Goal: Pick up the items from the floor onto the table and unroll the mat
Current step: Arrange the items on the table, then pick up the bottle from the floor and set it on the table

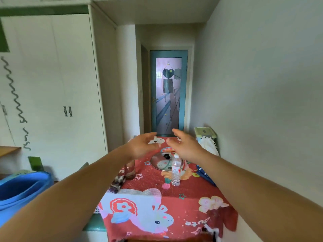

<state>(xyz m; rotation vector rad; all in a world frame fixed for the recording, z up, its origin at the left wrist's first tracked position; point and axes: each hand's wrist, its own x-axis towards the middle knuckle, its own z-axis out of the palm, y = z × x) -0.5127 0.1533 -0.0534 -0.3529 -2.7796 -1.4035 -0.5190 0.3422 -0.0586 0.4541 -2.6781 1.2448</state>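
The worktop (201, 194) is standing against the right wall, covered by a red cartoon cloth hanging over its near edge. Its long axis is running from the viewer toward the door (168, 91).

A blue roll (19, 191) is lying low at the left, beside the worktop. It is probably the mat, though this cannot be confirmed. One open end is facing the viewer, so its long axis is pointing away and slightly left. It is looking soft and light; taking it around the middle with both palms should keep it from sagging or uncoiling.

A lid (164, 161) of glass with a metal rim is lying flat on the worktop, knob up. It is fragile and slippery; the knob is the safe hold.

A bottle (176, 170) of clear plastic is standing upright just in front of the lid, cap up. It is light and easily tipped; hold it at mid-body.

The left hand (141, 145) and the right hand (185, 145) are hovering above the far half of the worktop, near each other, palms turned inward. Each grip is released, fingers spread, holding nothing.

The floor is not showing, so any items left there cannot be told.
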